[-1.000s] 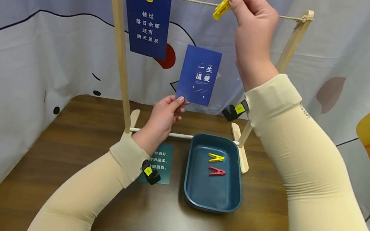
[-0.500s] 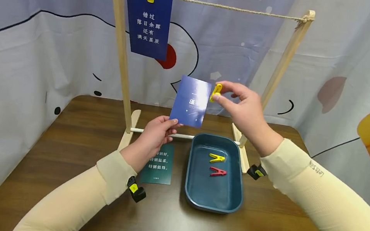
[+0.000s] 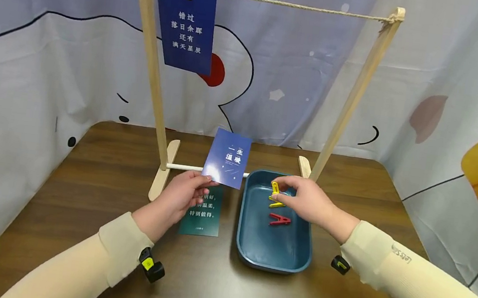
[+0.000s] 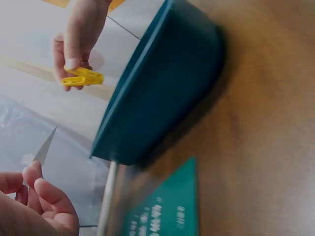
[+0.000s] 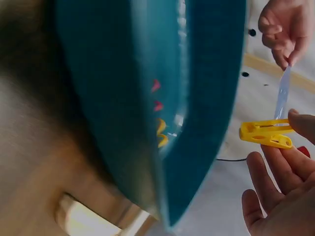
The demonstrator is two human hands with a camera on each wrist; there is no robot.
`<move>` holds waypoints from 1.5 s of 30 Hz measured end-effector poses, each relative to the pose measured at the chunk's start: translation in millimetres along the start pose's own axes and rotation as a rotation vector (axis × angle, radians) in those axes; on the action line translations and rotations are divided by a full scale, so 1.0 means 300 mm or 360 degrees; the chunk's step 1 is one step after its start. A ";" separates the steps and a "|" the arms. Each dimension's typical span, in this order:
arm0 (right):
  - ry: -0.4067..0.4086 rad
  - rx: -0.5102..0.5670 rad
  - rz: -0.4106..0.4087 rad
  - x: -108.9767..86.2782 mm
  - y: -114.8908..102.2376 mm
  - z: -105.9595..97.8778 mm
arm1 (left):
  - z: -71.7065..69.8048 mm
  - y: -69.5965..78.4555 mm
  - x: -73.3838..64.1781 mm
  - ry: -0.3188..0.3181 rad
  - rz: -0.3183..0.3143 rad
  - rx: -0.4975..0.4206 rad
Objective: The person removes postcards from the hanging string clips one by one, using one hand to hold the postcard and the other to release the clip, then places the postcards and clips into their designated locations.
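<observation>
Fingers of the right hand pinch a yellow peg over the far part of the tray; those of the left hand pinch a blue card at its near left corner, left of the tray. Both hands have come down within the last second; card remains off the rope, pegging judged undone.

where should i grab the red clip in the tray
Probably by its two splayed handle ends, pinched from above. The red clip lies flat in the tray, those ends spread toward the head view's left, with walls all round. The right hand holds a yellow clip.
</observation>
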State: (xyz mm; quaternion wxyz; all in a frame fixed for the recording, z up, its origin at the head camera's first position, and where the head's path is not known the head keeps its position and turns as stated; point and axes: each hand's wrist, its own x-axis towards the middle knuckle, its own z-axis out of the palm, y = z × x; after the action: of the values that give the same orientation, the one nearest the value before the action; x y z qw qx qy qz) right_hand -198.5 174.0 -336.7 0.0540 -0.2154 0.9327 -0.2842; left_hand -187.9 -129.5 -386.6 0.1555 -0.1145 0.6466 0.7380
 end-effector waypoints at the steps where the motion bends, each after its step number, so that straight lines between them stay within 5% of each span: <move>1: -0.0017 -0.0020 -0.0019 -0.007 0.008 0.012 | -0.009 -0.012 -0.008 0.0001 -0.0013 0.0008; 11: -0.0119 -0.0074 -0.0024 -0.067 0.082 0.095 | -0.096 -0.143 -0.088 0.0029 -0.0154 0.0023; 20: -0.0102 -0.0065 -0.0040 -0.088 0.123 0.128 | -0.123 -0.211 -0.134 -0.0028 -0.0286 -0.0018; 26: -0.0108 -0.0069 -0.0042 -0.091 0.128 0.140 | -0.142 -0.250 -0.186 -0.0139 -0.0416 -0.0059; 33: -0.0102 -0.0067 -0.0135 -0.096 0.134 0.152 | -0.176 -0.275 -0.261 -0.0380 -0.0466 0.0120; 37: -0.0131 -0.0083 -0.0131 -0.090 0.129 0.154 | -0.170 -0.247 -0.265 -0.0393 -0.0217 0.0477; 42: -0.0200 -0.0231 -0.0205 -0.081 0.119 0.167 | -0.141 -0.203 -0.248 -0.0128 0.0302 0.1451; 45: -0.0234 -0.0400 -0.0254 -0.082 0.109 0.176 | -0.125 -0.185 -0.234 0.0044 0.0493 0.1978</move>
State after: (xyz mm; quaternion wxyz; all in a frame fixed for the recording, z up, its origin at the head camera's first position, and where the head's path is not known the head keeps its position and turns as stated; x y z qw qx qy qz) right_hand -176.8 182.1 -399.2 0.0720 -0.3139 0.9344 -0.1522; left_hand -103.3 -165.9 -416.7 0.0762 0.0823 0.9648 0.2379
